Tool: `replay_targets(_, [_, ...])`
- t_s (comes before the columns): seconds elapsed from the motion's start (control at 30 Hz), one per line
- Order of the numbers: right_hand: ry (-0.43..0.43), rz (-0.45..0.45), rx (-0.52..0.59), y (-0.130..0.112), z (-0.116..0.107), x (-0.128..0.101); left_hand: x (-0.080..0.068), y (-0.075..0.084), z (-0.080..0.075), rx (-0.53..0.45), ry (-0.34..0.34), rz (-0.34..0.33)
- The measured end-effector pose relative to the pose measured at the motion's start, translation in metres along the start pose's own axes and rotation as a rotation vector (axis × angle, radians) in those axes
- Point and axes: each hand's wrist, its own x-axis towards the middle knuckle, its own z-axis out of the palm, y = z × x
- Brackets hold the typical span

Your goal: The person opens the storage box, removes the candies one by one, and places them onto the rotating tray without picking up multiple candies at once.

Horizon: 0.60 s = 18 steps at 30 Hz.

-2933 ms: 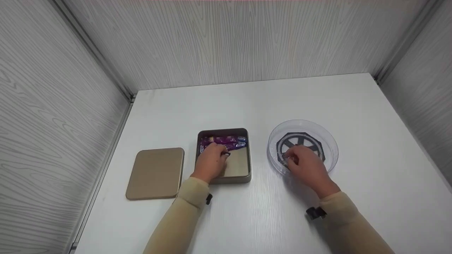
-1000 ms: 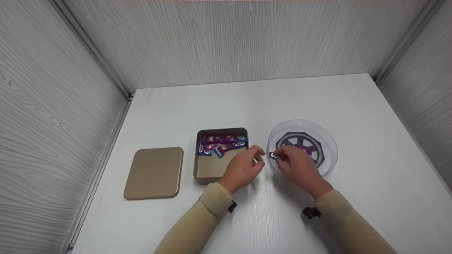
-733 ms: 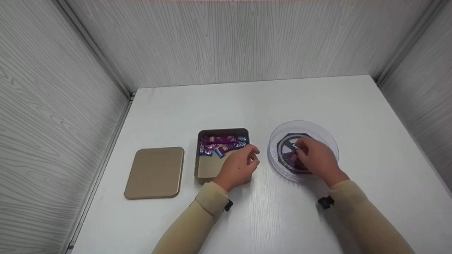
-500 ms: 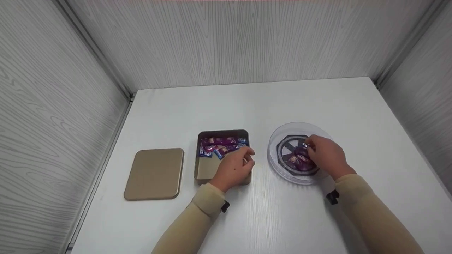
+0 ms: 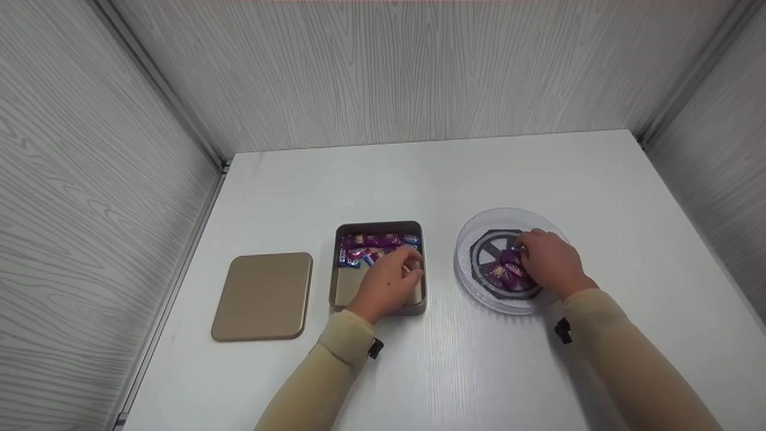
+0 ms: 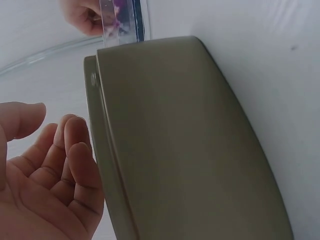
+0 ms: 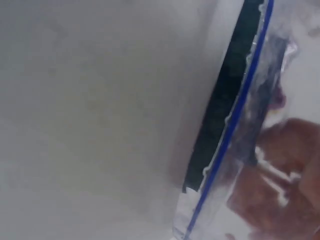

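Note:
My left hand (image 5: 386, 284) hovers over the front right part of a gold square tin (image 5: 348, 308), fingers loosely curled and nothing between them. Several purple, blue and red wrapped candies (image 5: 371, 239) lie along the back of the tin. In the left wrist view that hand (image 6: 55, 175) is beside the tin's outer wall (image 6: 170, 140). My right hand (image 5: 550, 260) reaches into a clear round plastic container (image 5: 470, 287) and pinches a wrapped candy (image 5: 510, 256), partly hidden by its fingers. More purple candies (image 5: 508, 276) lie below it. The right wrist view is blurred.
The tin's gold lid (image 5: 261, 296) lies flat to its left on the white table (image 5: 443, 371). A dark octagonal, wheel-like pattern (image 5: 488, 239) shows at the container's bottom. Pale wood-grain panels (image 5: 389, 72) stand at the back and both sides.
My left hand has let go of a candy in the tin, moved right, then drifted back left over it. My right hand has carried a blue-ended candy rightward within the container, where purple candies now show.

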Motion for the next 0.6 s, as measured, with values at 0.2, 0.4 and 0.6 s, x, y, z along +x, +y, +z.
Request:
replay_targets(0.2, [0.012,0.017,0.041,0.001,-0.002,-0.008,0.002,-0.012,-0.004,0.056,0.017,-0.009])
replay_targets(0.4, [0.035,0.01,0.095,-0.004,-0.006,-0.014,0.005,-0.027,-0.01,0.144,0.027,-0.049])
replay_targets(0.6, [0.053,-0.01,0.169,-0.016,-0.007,-0.021,0.008,-0.039,-0.013,0.248,0.054,-0.133])
